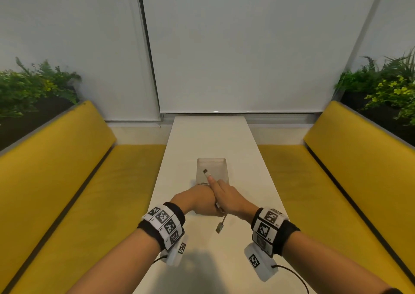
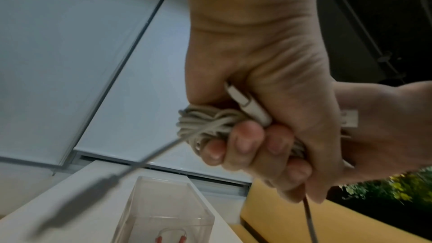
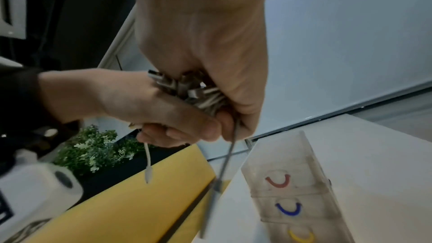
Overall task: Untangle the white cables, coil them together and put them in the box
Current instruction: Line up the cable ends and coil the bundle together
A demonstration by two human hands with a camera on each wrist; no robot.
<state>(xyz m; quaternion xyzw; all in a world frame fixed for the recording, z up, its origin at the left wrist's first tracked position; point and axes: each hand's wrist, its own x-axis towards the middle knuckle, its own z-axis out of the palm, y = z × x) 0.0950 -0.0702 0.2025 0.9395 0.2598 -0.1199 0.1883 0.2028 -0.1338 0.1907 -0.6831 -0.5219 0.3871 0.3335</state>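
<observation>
Both hands meet low over the white table (image 1: 211, 136), just in front of the clear box (image 1: 222, 170). My left hand (image 1: 197, 201) grips a tight coil of white cables (image 2: 205, 125) in its fist, a white plug (image 2: 247, 104) lying against the palm. My right hand (image 1: 229, 198) presses against it from the right, fingers curled round the cable ends and metal plugs (image 3: 187, 88). One cable end (image 1: 205, 171) sticks up past the right index finger. A USB plug (image 1: 219, 228) dangles below the hands. Loose strands (image 3: 224, 163) hang down, blurred.
The clear box (image 3: 292, 182) has red, blue and yellow curved marks on its bottom. Yellow benches (image 1: 67, 181) run along both sides of the narrow table, with green plants (image 1: 33, 87) behind them. White blinds close off the far end.
</observation>
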